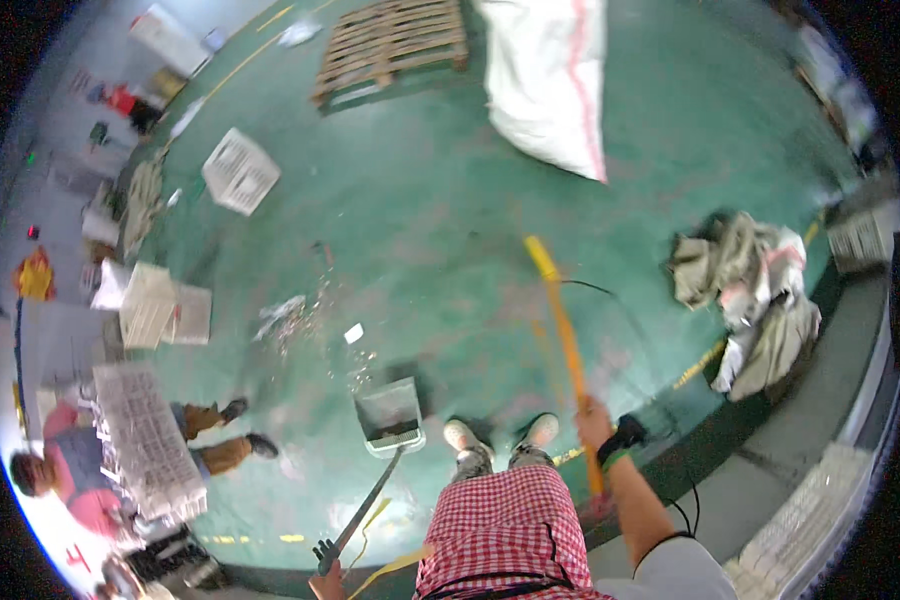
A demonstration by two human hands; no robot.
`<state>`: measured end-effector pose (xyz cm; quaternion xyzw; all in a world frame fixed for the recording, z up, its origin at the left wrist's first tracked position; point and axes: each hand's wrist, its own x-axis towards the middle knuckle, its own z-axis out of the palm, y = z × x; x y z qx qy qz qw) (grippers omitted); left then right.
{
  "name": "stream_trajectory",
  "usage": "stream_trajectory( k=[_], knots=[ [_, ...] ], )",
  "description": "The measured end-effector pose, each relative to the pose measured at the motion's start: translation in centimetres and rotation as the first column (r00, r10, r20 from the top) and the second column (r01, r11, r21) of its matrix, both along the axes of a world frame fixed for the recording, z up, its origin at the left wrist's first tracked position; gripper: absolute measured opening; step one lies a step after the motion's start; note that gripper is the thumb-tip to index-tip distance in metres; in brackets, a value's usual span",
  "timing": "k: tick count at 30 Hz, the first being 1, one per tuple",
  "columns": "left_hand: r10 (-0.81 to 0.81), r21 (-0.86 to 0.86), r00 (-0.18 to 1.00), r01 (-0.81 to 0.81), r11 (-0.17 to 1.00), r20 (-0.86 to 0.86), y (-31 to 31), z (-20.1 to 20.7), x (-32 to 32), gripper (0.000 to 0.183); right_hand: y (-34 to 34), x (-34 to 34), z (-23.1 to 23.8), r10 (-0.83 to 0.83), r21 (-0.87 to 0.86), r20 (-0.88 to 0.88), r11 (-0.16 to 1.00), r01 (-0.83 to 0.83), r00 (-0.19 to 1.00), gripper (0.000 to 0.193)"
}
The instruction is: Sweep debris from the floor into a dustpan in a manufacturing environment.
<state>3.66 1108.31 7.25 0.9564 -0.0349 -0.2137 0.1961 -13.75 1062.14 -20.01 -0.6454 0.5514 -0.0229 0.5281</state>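
Right grip (pixel 592 420) clenches a yellow broomstick (pixel 562 330); left grip (pixel 325 578) grasps the dustpan (pixel 390 412) handle, pan resting on the green floor (pixel 420 220).

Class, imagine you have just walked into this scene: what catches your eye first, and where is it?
The long yellow broom handle gripped by the right hand stands out at centre right. The left hand holds a long-handled dustpan on the green floor beside scattered debris, with a big white sack lying at the top.

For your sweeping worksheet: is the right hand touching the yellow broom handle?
Touching. The head view shows the right hand wrapped around the yellow broom handle, which passes through the fist.
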Motion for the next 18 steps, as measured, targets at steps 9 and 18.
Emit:
stream_trajectory(
  k=[9,18],
  knots=[
    [0.408,0.2,0.868,-0.363,0.91,-0.283,2.1,3.2,1.9,0.049,-5.6,22.0,-9.4,0.307,-0.015,-0.421,0.939,-0.345,0.854,0.019],
    [0.741,-0.078,0.64,-0.765,0.639,-0.202,1.7,2.7,4.3,0.034,16.0,38.1,3.8,0.492,0.404,-0.026,0.801,-0.441,0.87,0.014]
  ],
)
